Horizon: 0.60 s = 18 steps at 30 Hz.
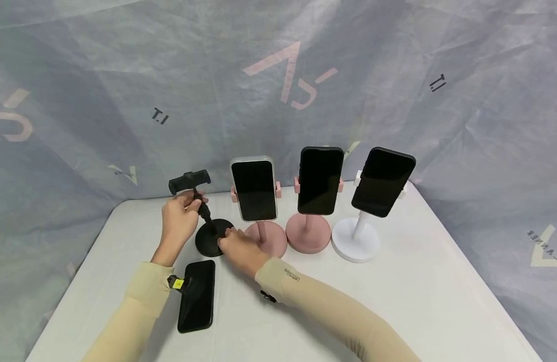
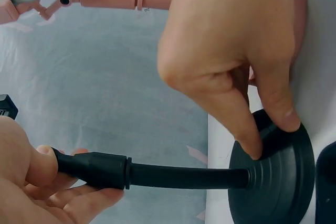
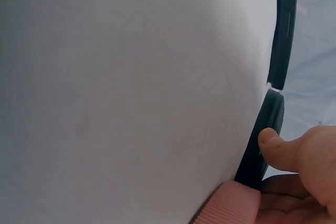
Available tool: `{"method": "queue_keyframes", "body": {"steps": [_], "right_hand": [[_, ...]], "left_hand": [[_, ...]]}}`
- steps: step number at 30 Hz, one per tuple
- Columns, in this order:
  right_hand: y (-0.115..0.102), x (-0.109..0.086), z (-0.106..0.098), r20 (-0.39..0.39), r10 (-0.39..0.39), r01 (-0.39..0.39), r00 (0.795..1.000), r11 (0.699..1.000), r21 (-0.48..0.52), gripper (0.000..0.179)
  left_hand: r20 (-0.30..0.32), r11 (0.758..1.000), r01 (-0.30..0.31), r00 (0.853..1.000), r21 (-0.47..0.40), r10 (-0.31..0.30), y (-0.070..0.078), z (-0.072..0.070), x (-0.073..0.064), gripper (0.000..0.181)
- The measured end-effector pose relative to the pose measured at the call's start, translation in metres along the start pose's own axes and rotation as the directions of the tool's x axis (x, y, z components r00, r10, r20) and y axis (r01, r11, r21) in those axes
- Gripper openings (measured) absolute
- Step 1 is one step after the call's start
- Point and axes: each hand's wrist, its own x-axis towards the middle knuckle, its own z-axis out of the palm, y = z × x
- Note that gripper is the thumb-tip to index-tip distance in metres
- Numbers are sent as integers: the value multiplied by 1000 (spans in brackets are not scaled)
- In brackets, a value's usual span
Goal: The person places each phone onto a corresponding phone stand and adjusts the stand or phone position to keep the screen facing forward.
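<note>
A black phone stand (image 1: 206, 212) stands at the left of the row, its clamp (image 1: 189, 181) holding nothing. My left hand (image 1: 179, 216) grips the upper part of its stem just below the clamp. The fingers and thumb wrap the thicker collar (image 2: 100, 169) in the left wrist view. Down at the round black base (image 1: 208, 242), my right hand (image 1: 243, 249) pinches the edge, thumb at the rim (image 3: 254, 153) and fingers on the top surface. A black phone (image 1: 197, 296) lies face up on the table in front of the stand, beside my left wrist.
To the right, a pink stand (image 1: 278, 240) holds a phone in a clear case (image 1: 255, 188). Another pink stand (image 1: 308, 234) and a white stand (image 1: 356, 241) each hold a black phone. All stand on a white table (image 1: 396, 311) before a grey-blue cloth (image 1: 351, 60).
</note>
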Motion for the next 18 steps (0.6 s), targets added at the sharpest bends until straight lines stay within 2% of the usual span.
{"method": "queue_keyframes", "body": {"steps": [9,18], "right_hand": [[-2,-9,-4,6,-73,73,997,996,-58,23],[-2,-20,-6,-50,-132,126,990,985,-115,20]], "left_hand": [[5,999,-43,999,-14,43,0,-5,-14,19],[28,998,-57,998,22,57,4,-8,-25,19]]}}
